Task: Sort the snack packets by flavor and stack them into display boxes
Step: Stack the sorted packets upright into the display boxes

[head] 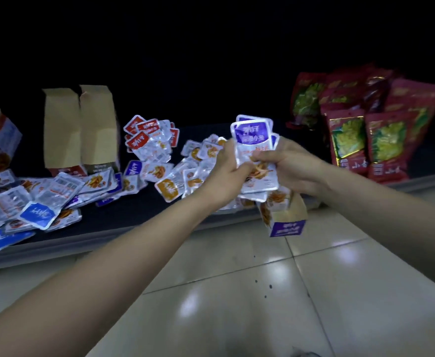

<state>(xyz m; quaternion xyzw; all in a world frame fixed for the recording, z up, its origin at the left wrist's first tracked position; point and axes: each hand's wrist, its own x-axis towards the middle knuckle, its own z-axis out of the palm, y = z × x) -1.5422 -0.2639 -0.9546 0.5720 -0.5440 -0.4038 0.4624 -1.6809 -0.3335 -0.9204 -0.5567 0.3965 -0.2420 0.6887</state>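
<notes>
The left hand (226, 173) and right hand (295, 166) are working close together, both gripping one stack of purple-labelled silver foil snack packets (252, 136), with fingers curling round its lower half. The stack is standing upright just above the tilted purple-fronted brown cardboard display box (287, 224) at the front edge of the dark shelf (123, 215). Blue-labelled packets (37, 215), red-labelled packets (136, 144) and orange-labelled packets (168, 189) are lying loose on the shelf to the left.

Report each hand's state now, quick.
Left hand: fingers curled round the stack of purple packets, gripping its left edge.
Right hand: grips the same stack from the right side.
</notes>
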